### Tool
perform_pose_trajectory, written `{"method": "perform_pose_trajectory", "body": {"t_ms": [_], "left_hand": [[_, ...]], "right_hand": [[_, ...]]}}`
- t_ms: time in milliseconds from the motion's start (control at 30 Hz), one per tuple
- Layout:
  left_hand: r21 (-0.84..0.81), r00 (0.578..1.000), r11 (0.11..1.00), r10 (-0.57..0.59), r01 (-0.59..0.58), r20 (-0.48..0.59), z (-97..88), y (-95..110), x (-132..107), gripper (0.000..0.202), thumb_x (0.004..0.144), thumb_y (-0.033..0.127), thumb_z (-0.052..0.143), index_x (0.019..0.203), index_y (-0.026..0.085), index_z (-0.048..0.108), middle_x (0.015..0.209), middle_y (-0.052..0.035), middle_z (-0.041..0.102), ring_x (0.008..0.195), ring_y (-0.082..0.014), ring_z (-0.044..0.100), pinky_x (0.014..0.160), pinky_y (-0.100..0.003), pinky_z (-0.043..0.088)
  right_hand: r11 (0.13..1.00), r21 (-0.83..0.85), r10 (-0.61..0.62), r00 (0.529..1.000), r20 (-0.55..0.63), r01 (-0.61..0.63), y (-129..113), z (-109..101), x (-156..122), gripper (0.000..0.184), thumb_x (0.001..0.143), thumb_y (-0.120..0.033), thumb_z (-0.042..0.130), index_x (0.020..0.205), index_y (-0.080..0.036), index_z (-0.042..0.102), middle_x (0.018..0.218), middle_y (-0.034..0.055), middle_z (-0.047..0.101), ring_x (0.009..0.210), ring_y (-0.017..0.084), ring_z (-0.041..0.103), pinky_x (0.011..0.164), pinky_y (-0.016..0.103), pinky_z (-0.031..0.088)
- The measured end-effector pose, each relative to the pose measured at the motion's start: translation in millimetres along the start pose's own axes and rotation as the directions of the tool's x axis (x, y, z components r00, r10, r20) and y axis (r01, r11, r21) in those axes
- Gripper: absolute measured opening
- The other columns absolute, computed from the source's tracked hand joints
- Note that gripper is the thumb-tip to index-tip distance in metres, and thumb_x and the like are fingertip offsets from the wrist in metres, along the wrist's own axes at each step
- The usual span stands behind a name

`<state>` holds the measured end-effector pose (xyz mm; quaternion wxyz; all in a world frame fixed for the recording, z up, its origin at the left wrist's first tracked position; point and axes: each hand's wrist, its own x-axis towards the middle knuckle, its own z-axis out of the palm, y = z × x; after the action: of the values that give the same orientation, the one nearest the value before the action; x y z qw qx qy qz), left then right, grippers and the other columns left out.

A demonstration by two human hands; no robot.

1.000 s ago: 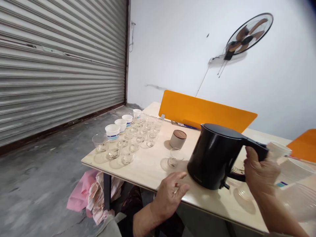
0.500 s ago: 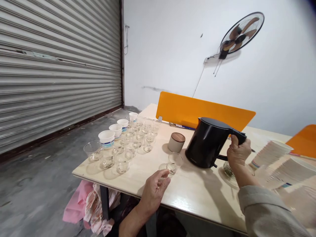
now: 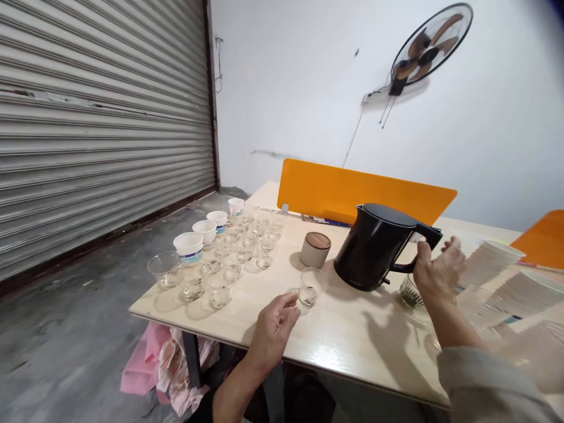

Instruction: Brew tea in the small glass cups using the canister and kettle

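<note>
On my feed, a grey roller shutter [image 3: 101,135] fills the upper left; brown-bladed fan [image 3: 428,56] on the white wall [image 3: 286,94], upper right. I log an orange divider [image 3: 356,189] mid-frame, another orange panel [image 3: 543,244] at right edge. Lower left: crumpled pink material [image 3: 144,359], grey floor [image 3: 66,335].

You have a glossy black, jug-shaped kettle [image 3: 372,252], a pale cream, wood-look tabletop [image 3: 339,346] and a round grey-beige canister [image 3: 314,257] with a brown, wood-grained lid [image 3: 318,239]. Your round white paper cups [image 3: 188,246] carry dark- and light-blue bands, your flared plastic cups [image 3: 219,296] are colourless, and the flat rectangular panel [image 3: 365,191] before you is plain orange.
</note>
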<state>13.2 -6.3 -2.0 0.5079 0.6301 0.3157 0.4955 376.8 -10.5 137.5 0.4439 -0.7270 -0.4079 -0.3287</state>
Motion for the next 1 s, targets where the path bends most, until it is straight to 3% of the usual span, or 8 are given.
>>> {"method": "perform_pose_trajectory", "body": {"t_ms": [100, 167, 300, 400, 533, 800, 900, 1000], "left_hand": [[0.079, 0.998, 0.997, 0.024, -0.019, -0.06, -1.3, -3.6, 10.2, 0.043, 0.098, 0.042, 0.058, 0.134, 0.017, 0.062, 0.137, -0.0143, 0.066, 0.128, -0.0271, 0.062, 0.103, -0.04, 0.056], [0.146, 0.997, 0.989, 0.039, -0.029, -0.062, -0.6, -6.8, 18.5, 0.049, 0.097, 0.036, 0.056, 0.141, 0.015, 0.056, 0.146, -0.0161, 0.059, 0.135, -0.0274, 0.056, 0.105, -0.04, 0.055], [0.321, 1.0, 0.947, -0.007, 0.0, 0.019, 2.2, -10.5, 31.6, 0.065, 0.092, 0.029, 0.056, 0.154, 0.016, 0.043, 0.158, -0.0161, 0.048, 0.138, -0.0287, 0.054, 0.114, -0.044, 0.049], [0.437, 0.997, 0.899, -0.011, -0.026, 0.082, 2.9, -9.9, 35.9, 0.071, 0.09, 0.028, 0.057, 0.157, 0.014, 0.039, 0.159, -0.0162, 0.046, 0.144, -0.0305, 0.048, 0.119, -0.046, 0.042], [0.491, 0.986, 0.866, 0.01, -0.09, 0.164, 2.9, -9.3, 35.3, 0.07, 0.089, 0.028, 0.055, 0.156, 0.014, 0.041, 0.157, -0.0137, 0.05, 0.147, -0.0272, 0.044, 0.124, -0.042, 0.035], [0.506, 0.98, 0.855, 0.013, -0.114, 0.199, 2.5, -9.4, 29.3, 0.068, 0.09, 0.03, 0.056, 0.156, 0.016, 0.043, 0.152, -0.0122, 0.056, 0.141, -0.0272, 0.052, 0.117, -0.041, 0.043], [0.502, 0.978, 0.857, 0.017, -0.121, 0.206, 1.7, -9.2, 28.1, 0.067, 0.09, 0.029, 0.057, 0.155, 0.018, 0.045, 0.15, -0.0115, 0.059, 0.139, -0.0271, 0.054, 0.115, -0.041, 0.045], [0.481, 0.978, 0.866, 0.039, -0.135, 0.205, 0.5, -12.9, 28.2, 0.065, 0.089, 0.027, 0.058, 0.153, 0.02, 0.048, 0.147, -0.01, 0.061, 0.137, -0.0256, 0.056, 0.116, -0.04, 0.045]], "right_hand": [[0.975, 0.221, -0.017, 1.0, 0.014, 0.014, -28.3, -21.4, -56.3, 0.069, 0.097, -0.052, 0.049, 0.155, -0.016, 0.036, 0.149, 0.0212, 0.049, 0.135, 0.033, 0.047, 0.107, 0.051, 0.041], [0.926, 0.378, -0.084, 0.973, 0.215, -0.004, -46.0, -23.7, -99.2, 0.061, 0.099, -0.054, 0.046, 0.149, -0.019, 0.047, 0.149, 0.0175, 0.053, 0.136, 0.032, 0.051, 0.112, 0.052, 0.041], [0.84, 0.464, -0.142, 0.713, 0.687, -0.28, -69.4, 0.2, -158.0, 0.07, 0.095, -0.062, 0.048, 0.153, -0.022, 0.044, 0.152, 0.0166, 0.054, 0.141, 0.032, 0.05, 0.118, 0.053, 0.039], [0.807, 0.468, -0.181, 0.604, 0.776, -0.36, -77.5, 22.1, -170.4, 0.079, 0.091, -0.064, 0.053, 0.156, -0.022, 0.04, 0.156, 0.0171, 0.051, 0.145, 0.033, 0.047, 0.121, 0.053, 0.035], [0.772, 0.526, -0.253, 0.587, 0.769, -0.357, -81.3, 34.2, -173.3, 0.075, 0.092, -0.061, 0.055, 0.156, -0.024, 0.042, 0.146, 0.0169, 0.06, 0.138, 0.032, 0.055, 0.117, 0.054, 0.04], [0.725, 0.572, -0.253, 0.625, 0.739, -0.383, -75.4, 37.6, -187.5, 0.073, 0.091, -0.062, 0.055, 0.153, -0.024, 0.047, 0.135, 0.0161, 0.067, 0.127, 0.03, 0.064, 0.105, 0.048, 0.053], [0.74, 0.562, -0.237, 0.638, 0.733, -0.37, -72.3, 35.5, -186.3, 0.078, 0.089, -0.066, 0.057, 0.154, -0.024, 0.045, 0.143, 0.017, 0.063, 0.134, 0.032, 0.059, 0.11, 0.05, 0.049], [0.777, 0.543, -0.199, 0.694, 0.692, -0.318, -65.9, 30.6, -180.4, 0.079, 0.092, -0.067, 0.052, 0.157, -0.024, 0.041, 0.151, 0.0167, 0.056, 0.141, 0.033, 0.052, 0.117, 0.052, 0.041]]}}
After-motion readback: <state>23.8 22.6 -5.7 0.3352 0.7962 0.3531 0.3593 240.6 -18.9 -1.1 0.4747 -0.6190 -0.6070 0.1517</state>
